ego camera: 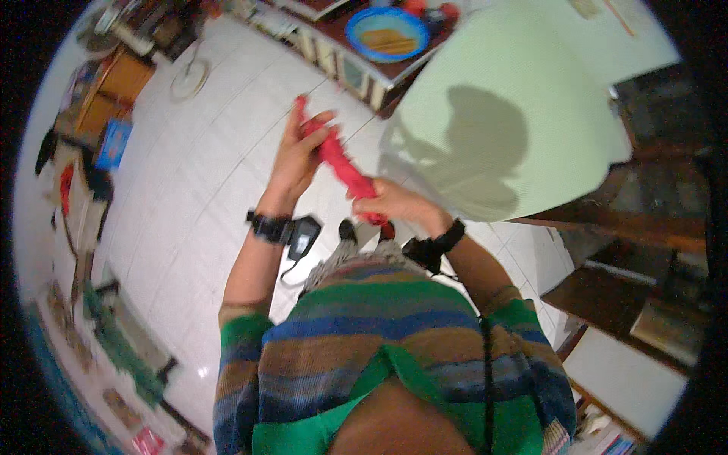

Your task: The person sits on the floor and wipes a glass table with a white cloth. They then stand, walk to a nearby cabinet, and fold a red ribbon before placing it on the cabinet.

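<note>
A long, narrow red bundle point(342, 165), which looks like gathered cloth, runs slantwise between both hands in front of my body. My left hand point(298, 151) grips its upper part, with the tip poking out past the thumb. Closer to me, my right hand point(398, 200) is wrapped round the lower part, and a short end hangs below the fingers. The bundle is held in the air over the tiled floor. Motion blur hides its finer detail, so its exact kind cannot be told.
To the right stands a surface under a pale green cover point(546, 125). Beyond it, a blue-rimmed basin point(388, 34) with tan contents rests on a dark-topped cabinet point(369, 68). Wooden shelving point(603, 301) is at lower right. A black strapped device point(304, 239) hangs at my left wrist.
</note>
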`<state>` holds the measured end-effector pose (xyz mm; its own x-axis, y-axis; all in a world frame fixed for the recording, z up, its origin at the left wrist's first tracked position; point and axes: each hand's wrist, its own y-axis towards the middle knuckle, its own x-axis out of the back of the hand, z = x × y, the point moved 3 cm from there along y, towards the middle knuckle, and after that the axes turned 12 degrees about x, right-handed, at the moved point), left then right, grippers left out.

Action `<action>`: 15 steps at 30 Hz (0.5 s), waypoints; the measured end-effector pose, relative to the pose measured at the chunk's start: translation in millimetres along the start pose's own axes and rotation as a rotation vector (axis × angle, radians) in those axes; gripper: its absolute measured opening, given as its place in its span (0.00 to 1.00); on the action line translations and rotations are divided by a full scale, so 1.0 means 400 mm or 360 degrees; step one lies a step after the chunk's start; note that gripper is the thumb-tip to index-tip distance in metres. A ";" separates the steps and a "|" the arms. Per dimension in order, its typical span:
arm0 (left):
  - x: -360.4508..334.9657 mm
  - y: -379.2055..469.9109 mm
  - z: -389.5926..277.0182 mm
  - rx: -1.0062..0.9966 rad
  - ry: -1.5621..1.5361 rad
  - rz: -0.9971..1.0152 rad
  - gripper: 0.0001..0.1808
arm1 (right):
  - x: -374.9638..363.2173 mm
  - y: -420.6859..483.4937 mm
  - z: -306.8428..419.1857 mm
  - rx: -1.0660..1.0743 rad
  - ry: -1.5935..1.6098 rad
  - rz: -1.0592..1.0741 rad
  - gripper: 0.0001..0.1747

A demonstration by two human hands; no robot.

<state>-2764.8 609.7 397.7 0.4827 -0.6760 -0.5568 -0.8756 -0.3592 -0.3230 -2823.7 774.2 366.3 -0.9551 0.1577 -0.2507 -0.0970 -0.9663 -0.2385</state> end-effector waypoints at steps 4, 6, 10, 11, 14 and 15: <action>0.007 0.000 -0.009 0.0029 -0.0059 -0.0141 0.37 | 0.014 -0.013 0.014 -0.0080 -0.0123 -0.0117 0.14; 0.006 0.008 -0.011 -0.0028 -0.0076 -0.0085 0.36 | 0.005 -0.017 0.026 -0.0077 -0.0151 -0.0136 0.13; 0.006 0.017 0.012 0.0014 -0.0064 0.0028 0.34 | -0.020 -0.054 0.042 -0.0030 -0.0354 -0.0214 0.14; 0.003 0.016 0.013 0.0036 -0.0061 0.0066 0.33 | -0.022 -0.063 0.044 -0.0032 -0.0386 -0.0266 0.14; -0.017 0.000 0.011 0.0198 -0.0035 0.0053 0.28 | -0.011 -0.101 0.065 0.0188 -0.0355 -0.0494 0.14; -0.051 -0.009 -0.012 0.0193 -0.0048 0.0149 0.27 | 0.012 -0.131 0.100 0.0253 -0.0444 -0.0573 0.14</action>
<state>-2771.7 621.5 413.7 0.4010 -0.6827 -0.6108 -0.9090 -0.2137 -0.3579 -2834.4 817.3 415.1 -0.8894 0.4485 0.0882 -0.4563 -0.8827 -0.1123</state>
